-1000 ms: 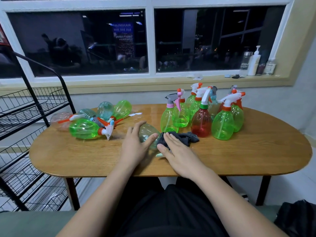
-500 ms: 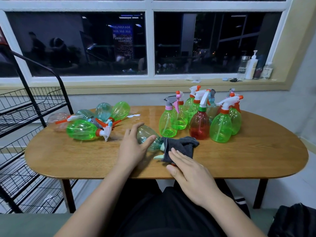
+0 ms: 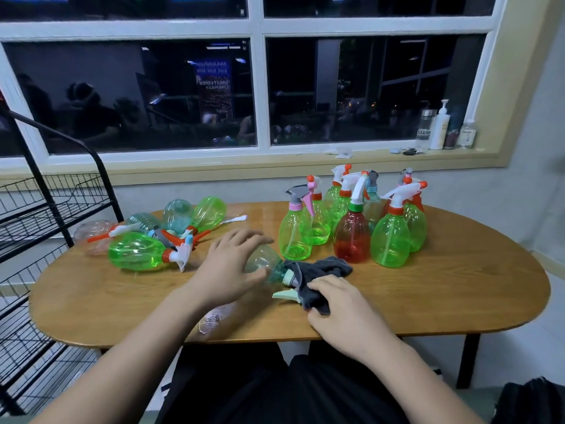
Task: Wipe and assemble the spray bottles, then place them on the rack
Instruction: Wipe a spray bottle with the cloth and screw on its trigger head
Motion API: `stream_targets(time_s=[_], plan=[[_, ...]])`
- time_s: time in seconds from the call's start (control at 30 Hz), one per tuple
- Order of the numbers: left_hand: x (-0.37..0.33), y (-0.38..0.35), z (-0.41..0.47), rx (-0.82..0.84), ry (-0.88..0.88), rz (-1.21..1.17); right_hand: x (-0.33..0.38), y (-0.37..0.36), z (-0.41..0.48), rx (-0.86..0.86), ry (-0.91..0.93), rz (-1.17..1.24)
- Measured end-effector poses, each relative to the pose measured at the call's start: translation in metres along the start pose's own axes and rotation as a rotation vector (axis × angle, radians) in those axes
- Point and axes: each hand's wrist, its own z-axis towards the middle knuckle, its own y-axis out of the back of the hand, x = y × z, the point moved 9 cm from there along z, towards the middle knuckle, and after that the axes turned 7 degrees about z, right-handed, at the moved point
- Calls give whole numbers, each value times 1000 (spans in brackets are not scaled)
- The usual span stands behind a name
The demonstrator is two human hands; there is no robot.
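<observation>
A clear teal spray bottle [image 3: 265, 261] lies on its side on the wooden table [image 3: 443, 286], its pale green trigger [image 3: 284, 295] pointing toward me. My left hand [image 3: 226, 267] holds the bottle's body, thumb on the near side and fingers over the top. A dark grey cloth [image 3: 325, 267] is draped over the bottle's neck and head. My right hand [image 3: 339, 304] pinches the cloth's near end beside the trigger. Several assembled bottles stand upright behind, among them a red one [image 3: 351, 237].
Several more bottles lie on their sides at the table's left, a green one [image 3: 137, 250] nearest. A black wire rack [image 3: 46, 209] stands left of the table. Toiletry bottles [image 3: 438, 127] sit on the window sill. A black bag [image 3: 532, 402] lies on the floor at the right.
My right hand slid back from on top of the cloth to its near end and closed on it. My left hand shifted further over the teal bottle.
</observation>
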Motion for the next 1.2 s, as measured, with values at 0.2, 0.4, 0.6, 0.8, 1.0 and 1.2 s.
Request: stream_targets(time_s=[0.2,0.4,0.6,0.8,1.0,1.2], plan=[[-5,-9,7,117,-127,242,-4,10,1,-98,7,-11],[-7,-11,11,40,-131,301,-19,37,3,-284,-105,174],[0,7,8,-58,-7,173,-66,38,19,-388,-409,1078],[-5,6,-8,-105,246,-448,-57,33,32,-437,-538,1547],[-18,-21,-17,-23,314,-677,-30,28,35,-362,-464,1558],[-20,-29,-21,-11,342,-750,-16,11,31,-269,-383,1496]])
